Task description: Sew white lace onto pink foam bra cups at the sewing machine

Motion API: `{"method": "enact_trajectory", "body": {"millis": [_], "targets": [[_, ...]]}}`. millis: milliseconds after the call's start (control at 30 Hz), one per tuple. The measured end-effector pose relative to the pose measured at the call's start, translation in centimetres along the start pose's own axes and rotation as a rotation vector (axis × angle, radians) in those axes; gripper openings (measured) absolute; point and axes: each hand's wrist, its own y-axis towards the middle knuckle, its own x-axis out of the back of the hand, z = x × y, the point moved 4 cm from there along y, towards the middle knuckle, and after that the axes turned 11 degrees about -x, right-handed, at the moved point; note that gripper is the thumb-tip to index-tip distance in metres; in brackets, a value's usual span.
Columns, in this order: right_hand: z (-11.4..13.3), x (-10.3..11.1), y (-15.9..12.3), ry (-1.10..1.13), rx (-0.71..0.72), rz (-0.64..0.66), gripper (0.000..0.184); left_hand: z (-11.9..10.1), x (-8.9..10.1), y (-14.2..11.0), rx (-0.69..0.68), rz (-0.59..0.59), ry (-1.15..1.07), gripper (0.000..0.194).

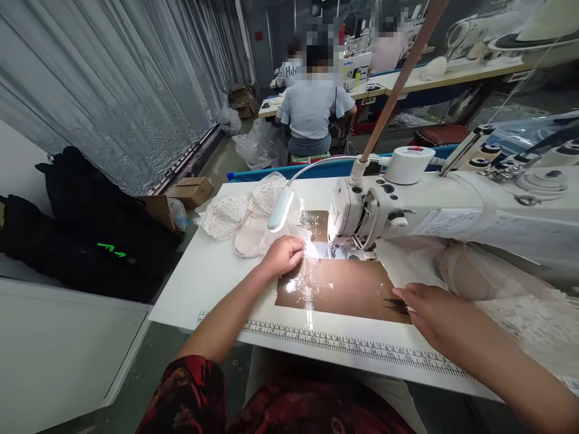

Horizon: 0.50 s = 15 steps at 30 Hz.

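Observation:
My left hand (284, 256) is closed, its fingers pinching the edge of a white lace bra (226, 216) just left of the needle area. The lace cups are spread over the left part of the white table, under a small lamp (280, 208) on a bent metal neck. In my right hand (429, 310) is a pair of thread snips (397, 305), its dark blades pointing left over the brown sheet (344, 286); the grip is mostly hidden by my fingers. Beyond my hands stands the white sewing machine (357, 211).
A printed ruler (316, 342) runs along the table's front edge. Sheer and lace fabric (520, 319) lies heaped at the right under the machine arm. A brown pole (398, 84) rises behind the machine head. Farther back, a person (312, 108) sits at another table.

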Motion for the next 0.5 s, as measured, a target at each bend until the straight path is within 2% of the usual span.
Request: {"method": "enact_trajectory", "body": {"millis": [133,200,233,300,400,433,500], "targets": [[-1.1,-1.8,-0.8,-0.148,0.044,0.013,0.045,-4.3,-0.1,-1.6,-0.173,0.28,-0.239,0.014],[-1.5,-2.2,-0.7,-0.134,0.076,0.013,0.045,-5.9,-0.2,-2.3,-0.217,0.367,-0.345,0.016],[-1.6,-2.2,-0.6,-0.11,0.087,0.012,0.046,-6.2,-0.1,-2.4,-0.21,0.361,-0.376,0.019],[-1.9,-2.2,-0.3,-0.062,0.103,0.012,0.047,-6.0,0.4,-2.2,-0.143,0.262,-0.401,0.025],[-2.1,-2.0,-0.1,-0.029,0.112,-0.006,0.041,-3.7,1.2,-1.6,0.07,0.036,-0.337,0.039],[-2.1,-1.8,-0.1,-0.021,0.116,-0.026,0.038,-2.8,1.3,-1.4,0.144,-0.002,-0.314,0.046],[-2.0,-1.2,-0.3,0.026,0.127,-0.087,0.033,-1.2,1.1,-1.1,0.271,0.001,-0.314,0.06]]}}
